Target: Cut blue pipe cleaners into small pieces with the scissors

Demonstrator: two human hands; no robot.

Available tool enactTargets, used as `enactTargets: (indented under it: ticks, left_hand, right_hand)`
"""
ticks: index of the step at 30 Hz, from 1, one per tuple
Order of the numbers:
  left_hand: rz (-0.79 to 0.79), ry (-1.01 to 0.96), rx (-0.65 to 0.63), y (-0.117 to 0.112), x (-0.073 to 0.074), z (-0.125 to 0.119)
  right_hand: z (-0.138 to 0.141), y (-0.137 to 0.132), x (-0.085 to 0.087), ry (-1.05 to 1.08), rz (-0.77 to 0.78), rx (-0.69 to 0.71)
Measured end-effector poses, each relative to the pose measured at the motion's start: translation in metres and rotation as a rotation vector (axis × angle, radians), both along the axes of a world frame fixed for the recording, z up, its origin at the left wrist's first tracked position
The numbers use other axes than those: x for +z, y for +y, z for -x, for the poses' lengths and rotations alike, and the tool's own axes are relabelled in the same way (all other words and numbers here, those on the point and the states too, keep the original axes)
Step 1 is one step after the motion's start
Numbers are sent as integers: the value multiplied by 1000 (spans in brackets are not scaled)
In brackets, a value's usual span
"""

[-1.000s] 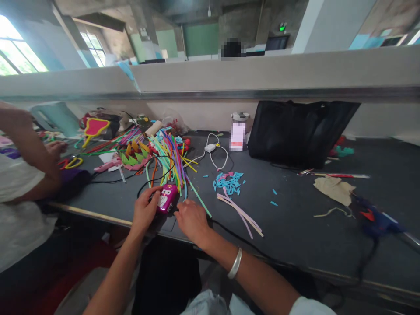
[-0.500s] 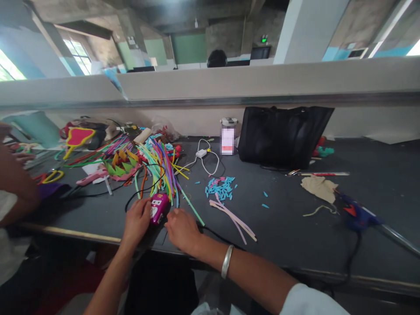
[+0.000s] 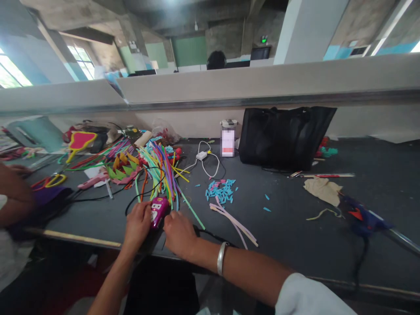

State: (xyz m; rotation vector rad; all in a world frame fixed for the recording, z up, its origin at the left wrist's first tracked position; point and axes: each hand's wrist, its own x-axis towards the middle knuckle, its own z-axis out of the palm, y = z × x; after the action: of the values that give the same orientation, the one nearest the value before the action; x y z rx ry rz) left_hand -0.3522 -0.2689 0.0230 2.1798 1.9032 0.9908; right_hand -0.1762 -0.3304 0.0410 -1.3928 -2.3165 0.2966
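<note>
Near the table's front edge lies a shiny magenta device with white markings; its exact kind does not show. My left hand is closed on its left side, fingers pressed against it. Just to its right is my right hand, its fingers curled in; whatever they may pinch is hidden. Behind the device spreads a bundle of coloured pipe cleaners. Right of my hands lie a few pale pink pipe cleaners and a heap of short blue pieces.
A black bag stands at the back beside a lidded container. A white cable lies near it. At right are a beige cloth and a dark blue glue gun. Another person's arm rests at left, near yellow-handled scissors.
The magenta device has turned slightly, showing different white markings. My right hand has shifted a little down and left. The camera view has tilted slightly.
</note>
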Motion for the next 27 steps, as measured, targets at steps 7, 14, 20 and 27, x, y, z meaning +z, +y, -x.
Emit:
enactTargets:
  ticks: [7, 14, 20, 27]
  left_hand:
    - [12, -90, -18, -9, 9, -6]
    - [-189, -148, 65, -32, 16, -7]
    - [-197, -237, -140, -61, 49, -58]
    - [78, -78, -830, -87, 66, -128]
  right_hand:
    - [2, -4, -1, -45, -41, -25]
    - [-34, -40, 20, -178, -39, 21]
    - [-90, -75, 23, -60, 281, -64]
    - [-201, -125, 49, 305, 648, -208]
